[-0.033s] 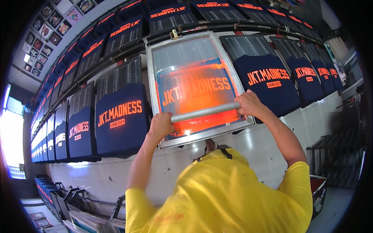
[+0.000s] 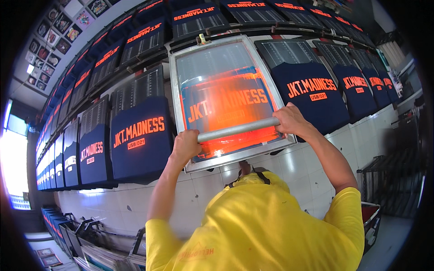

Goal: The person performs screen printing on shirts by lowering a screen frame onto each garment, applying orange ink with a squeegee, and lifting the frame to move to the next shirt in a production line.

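Note:
Both of my hands grip a long grey squeegee (image 2: 239, 129) laid across a screen printing frame (image 2: 177, 97). My left hand (image 2: 186, 143) is closed round its left end, and my right hand (image 2: 288, 120) wraps its right end, a little farther away. Bright orange ink (image 2: 226, 101) streaks the mesh on the far side of the bar, with a thicker wet band (image 2: 244, 141) on the near side. Through the mesh, dark lettering shapes show. The frame has a metal rim and lies over a printing board. The squeegee's blade edge is hidden beneath the bar.
Navy shirts with orange print lie on boards to the left (image 2: 139, 135) and right (image 2: 312, 92). A second row of shirts (image 2: 196, 20) runs behind a dark rail. Black racks (image 2: 391, 185) stand at right; stacked frames (image 2: 106, 253) are at lower left.

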`<state>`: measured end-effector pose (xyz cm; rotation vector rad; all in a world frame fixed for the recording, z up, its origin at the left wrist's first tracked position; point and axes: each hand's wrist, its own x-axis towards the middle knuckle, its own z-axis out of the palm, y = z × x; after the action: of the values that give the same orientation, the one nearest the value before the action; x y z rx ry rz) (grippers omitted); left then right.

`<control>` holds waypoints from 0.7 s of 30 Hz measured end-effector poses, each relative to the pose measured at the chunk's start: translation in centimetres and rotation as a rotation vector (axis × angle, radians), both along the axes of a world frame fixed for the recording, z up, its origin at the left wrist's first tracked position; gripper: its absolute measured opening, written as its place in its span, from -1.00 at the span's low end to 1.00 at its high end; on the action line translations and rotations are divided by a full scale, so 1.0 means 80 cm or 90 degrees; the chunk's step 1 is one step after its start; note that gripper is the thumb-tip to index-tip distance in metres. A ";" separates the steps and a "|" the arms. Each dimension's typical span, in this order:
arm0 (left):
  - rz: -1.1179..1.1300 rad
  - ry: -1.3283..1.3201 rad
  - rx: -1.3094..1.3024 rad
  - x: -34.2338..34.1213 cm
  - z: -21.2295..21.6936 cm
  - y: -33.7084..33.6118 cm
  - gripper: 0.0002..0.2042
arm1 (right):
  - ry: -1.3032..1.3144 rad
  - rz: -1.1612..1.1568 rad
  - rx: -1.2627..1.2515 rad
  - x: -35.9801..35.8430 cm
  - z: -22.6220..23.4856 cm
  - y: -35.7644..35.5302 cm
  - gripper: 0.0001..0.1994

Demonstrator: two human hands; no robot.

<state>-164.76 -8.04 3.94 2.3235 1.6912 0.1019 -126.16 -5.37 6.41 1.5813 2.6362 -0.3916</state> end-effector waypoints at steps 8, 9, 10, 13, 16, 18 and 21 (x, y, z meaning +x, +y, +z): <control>-0.013 -0.040 0.069 0.021 -0.018 -0.073 -0.82 | 0.106 0.001 0.171 0.030 -0.059 -0.075 -0.78; -0.016 -0.024 0.059 0.023 -0.028 -0.082 -0.81 | 0.119 0.010 0.195 0.031 -0.066 -0.082 -0.75; -0.022 -0.029 0.103 0.024 -0.040 -0.087 -0.79 | 0.130 0.006 0.209 0.031 -0.071 -0.086 -0.72; 0.001 -0.016 0.138 0.028 -0.054 -0.079 -0.79 | 0.126 -0.010 0.234 0.028 -0.081 -0.075 -0.71; 0.009 -0.027 0.140 0.023 -0.054 -0.056 -0.72 | 0.139 -0.010 0.249 0.025 -0.085 -0.047 -0.69; 0.013 -0.038 0.140 0.024 -0.049 -0.054 -0.68 | 0.148 -0.014 0.220 0.026 -0.079 -0.048 -0.69; 0.003 -0.030 0.124 0.025 -0.042 -0.063 -0.71 | 0.162 -0.020 0.211 0.026 -0.067 -0.060 -0.70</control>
<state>-162.79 -13.07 0.57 2.4330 1.7341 0.3343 -124.09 -10.20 1.02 1.7708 3.0004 -0.1698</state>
